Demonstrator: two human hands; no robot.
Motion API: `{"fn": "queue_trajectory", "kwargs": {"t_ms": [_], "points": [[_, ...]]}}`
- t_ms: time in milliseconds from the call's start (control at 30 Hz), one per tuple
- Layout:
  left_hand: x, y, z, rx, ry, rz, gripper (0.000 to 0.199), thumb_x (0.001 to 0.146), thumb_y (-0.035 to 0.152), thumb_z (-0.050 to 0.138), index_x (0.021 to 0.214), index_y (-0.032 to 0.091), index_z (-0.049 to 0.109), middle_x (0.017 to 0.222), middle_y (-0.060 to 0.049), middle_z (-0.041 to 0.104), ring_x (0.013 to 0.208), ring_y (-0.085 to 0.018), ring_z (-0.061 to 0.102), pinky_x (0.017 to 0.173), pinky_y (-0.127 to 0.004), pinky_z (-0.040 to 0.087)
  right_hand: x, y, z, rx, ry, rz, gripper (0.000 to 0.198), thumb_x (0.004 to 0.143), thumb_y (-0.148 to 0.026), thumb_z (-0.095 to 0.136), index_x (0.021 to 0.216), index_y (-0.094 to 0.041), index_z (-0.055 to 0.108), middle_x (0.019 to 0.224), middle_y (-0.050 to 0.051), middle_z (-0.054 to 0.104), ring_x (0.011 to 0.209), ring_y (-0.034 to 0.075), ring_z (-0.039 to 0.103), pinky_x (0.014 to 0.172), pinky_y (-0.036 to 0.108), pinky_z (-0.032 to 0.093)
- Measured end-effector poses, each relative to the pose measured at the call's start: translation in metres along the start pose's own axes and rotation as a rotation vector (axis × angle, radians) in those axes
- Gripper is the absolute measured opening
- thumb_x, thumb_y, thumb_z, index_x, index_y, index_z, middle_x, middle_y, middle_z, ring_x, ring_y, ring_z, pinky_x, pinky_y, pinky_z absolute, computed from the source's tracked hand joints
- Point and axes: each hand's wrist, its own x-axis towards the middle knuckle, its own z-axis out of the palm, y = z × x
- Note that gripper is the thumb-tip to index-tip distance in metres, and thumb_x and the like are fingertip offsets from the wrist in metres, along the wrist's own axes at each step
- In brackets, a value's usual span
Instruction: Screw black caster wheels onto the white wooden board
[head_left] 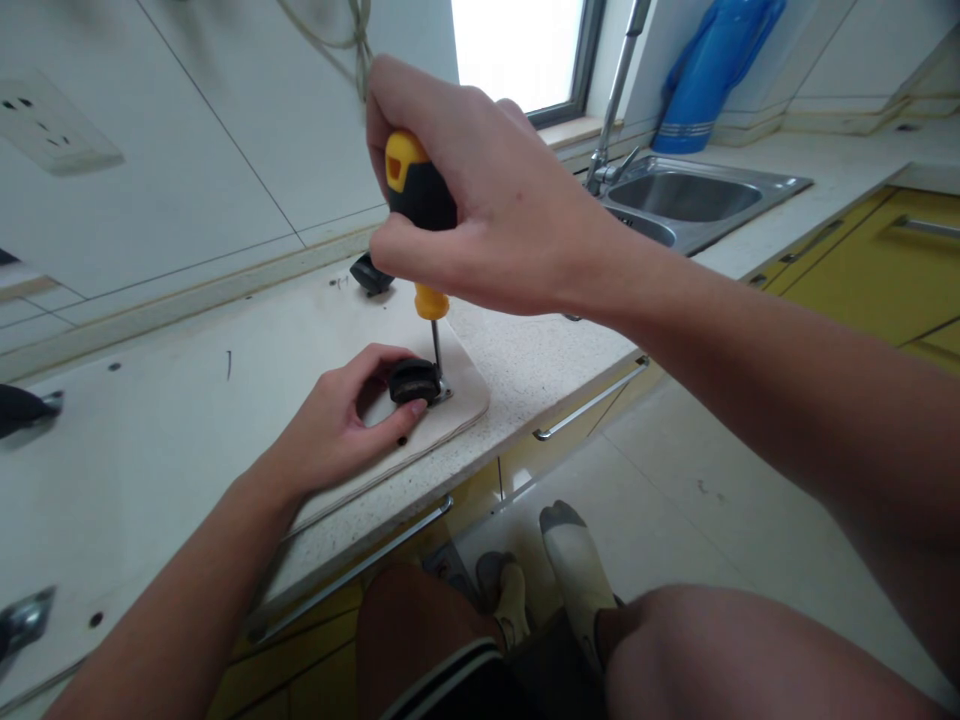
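Fingers first: on the left hand [330, 425] we have thumb and fingers curled narrow around a black caster [412, 383]; on the right hand [495, 190] they're wrapped tight round a screwdriver [431, 302].

Left to right now. At the left edge, two cut-off casters, an upper one [22, 405] and a lower one [19, 625], on the white board [187, 430]; little to flag, except that an elbow or forearm might snag the lower. The board lies flat on the countertop [532, 360]; we see no clamp, so a hard push could make it skid.

Next, the held caster, near the board's rounded right corner. Left thumb sits just beside the metal plate [445, 390] under the screwdriver tip: if the tip jumps out, we'd expect a jabbed thumb. Can't make out the screw head, so we can't tell whether the tip is seated.

The shaft runs close against the wheel; that crowding could force a tilt and chew up a screw. If the left grip loosens, the plate could twist out of line with its holes.
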Motion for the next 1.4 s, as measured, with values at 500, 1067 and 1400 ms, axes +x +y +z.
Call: {"fn": "queue_trajectory", "kwargs": {"t_ms": [500, 1067, 1400], "points": [[0.0001, -0.0031, 0.0011, -0.007, 0.003, 0.024, 0.043, 0.102, 0.042, 0.082, 0.139, 0.027, 0.067, 0.121, -0.008, 0.082, 0.107, -0.028, 0.078, 0.095, -0.045, 0.063, 0.0003, -0.006, 0.0007, -0.05, -0.029, -0.008, 0.032, 0.095, -0.033, 0.065, 0.098, -0.029, 0.034, 0.099, 0.0, 0.056, 0.085, 0.017, 0.047, 0.078, 0.036, 0.038], [0.0003, -0.0027, 0.0014, 0.004, 0.003, 0.036, 0.042, 0.102, 0.042, 0.082, 0.138, 0.026, 0.068, 0.121, -0.008, 0.082, 0.108, -0.027, 0.078, 0.097, -0.045, 0.064, -0.0025, -0.0046, 0.0009, -0.097, 0.012, 0.045, 0.029, 0.098, -0.042, 0.064, 0.099, -0.029, 0.037, 0.101, 0.001, 0.062, 0.09, 0.018, 0.054, 0.081, 0.035, 0.042], [0.001, -0.0012, 0.0006, 0.008, 0.01, 0.049, 0.042, 0.101, 0.042, 0.082, 0.137, 0.027, 0.068, 0.121, -0.007, 0.082, 0.105, -0.026, 0.078, 0.093, -0.043, 0.064, -0.0043, -0.001, 0.0021, -0.103, 0.038, 0.035, 0.032, 0.097, -0.038, 0.065, 0.099, -0.029, 0.035, 0.098, 0.001, 0.056, 0.086, 0.018, 0.045, 0.079, 0.036, 0.039]]}}
